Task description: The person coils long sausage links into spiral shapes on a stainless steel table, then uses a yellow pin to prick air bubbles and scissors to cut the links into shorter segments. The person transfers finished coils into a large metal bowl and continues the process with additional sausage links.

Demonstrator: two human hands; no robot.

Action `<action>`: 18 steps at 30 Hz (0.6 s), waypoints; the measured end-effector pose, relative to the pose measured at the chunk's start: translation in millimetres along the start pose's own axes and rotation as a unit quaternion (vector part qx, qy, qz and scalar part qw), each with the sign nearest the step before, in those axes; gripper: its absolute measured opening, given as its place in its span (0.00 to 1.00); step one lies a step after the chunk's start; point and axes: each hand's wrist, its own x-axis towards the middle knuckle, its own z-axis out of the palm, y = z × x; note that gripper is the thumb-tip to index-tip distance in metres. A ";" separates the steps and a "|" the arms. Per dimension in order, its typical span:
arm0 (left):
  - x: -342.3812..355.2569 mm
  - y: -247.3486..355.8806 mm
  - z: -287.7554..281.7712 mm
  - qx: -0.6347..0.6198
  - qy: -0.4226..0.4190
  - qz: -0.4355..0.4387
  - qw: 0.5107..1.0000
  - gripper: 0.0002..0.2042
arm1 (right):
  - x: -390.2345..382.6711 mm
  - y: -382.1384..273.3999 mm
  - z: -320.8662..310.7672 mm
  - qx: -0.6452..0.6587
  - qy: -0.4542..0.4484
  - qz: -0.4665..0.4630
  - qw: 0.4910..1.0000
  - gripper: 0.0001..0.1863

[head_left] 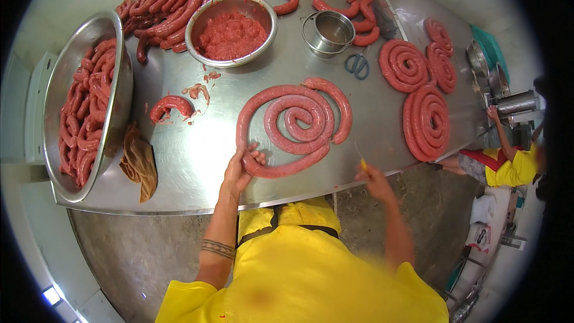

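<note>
A long pink-red sausage (272,124) lies in a loose spiral on the steel table in front of me. My left hand (242,166) has its fingers curled round the coil's outer ring at the near left. A shorter curved length of sausage (342,104) rests along the coil's right side. Right of the coil, near the table edge, my right hand (376,183) is closed on a small tool with a yellow handle (363,165) and a thin metal tip. That tip stands apart from the sausage; its exact kind is too small to tell.
Sausages fill a large steel basin (124,78) at left, beside a brown cloth (139,164). Behind are a bowl (266,30) of minced meat, a pot (323,49) and blue-handled scissors (357,67). Finished coils (427,122) lie right. A co-worker (517,166) stands at far right.
</note>
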 end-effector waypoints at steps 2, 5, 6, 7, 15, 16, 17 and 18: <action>-3.2 -12.2 -2.7 0.069 -0.016 -0.003 0.997 0.19 | -17.1 -3.2 32.5 -0.038 -0.050 -0.043 0.997 0.15; -3.4 -19.6 -7.8 0.102 -0.037 -0.011 0.994 0.17 | -35.3 -25.6 77.8 -0.035 -0.149 -0.065 0.986 0.14; -4.1 -19.8 -9.8 0.074 -0.053 -0.024 0.996 0.16 | -39.8 -35.6 91.3 -0.021 -0.172 -0.038 0.984 0.14; -5.1 -21.1 -11.1 0.037 -0.084 -0.043 0.995 0.16 | -42.2 -45.6 103.2 -0.019 -0.198 -0.004 0.980 0.13; -30.2 -64.8 -20.6 0.050 -0.025 -0.149 0.987 0.18 | -39.8 -68.1 150.1 -0.027 -0.222 -0.029 0.974 0.12; -31.1 -65.2 -21.6 0.075 -0.023 -0.168 0.983 0.18 | -37.7 -64.5 152.5 -0.030 -0.215 -0.042 0.975 0.12; -28.6 -60.2 -21.6 0.110 0.004 -0.180 0.978 0.19 | -35.1 -61.1 154.3 -0.042 -0.211 -0.065 0.975 0.11; -23.1 -51.5 -20.1 0.117 -0.031 -0.138 0.983 0.20 | -33.0 -58.5 155.8 -0.042 -0.214 -0.050 0.975 0.11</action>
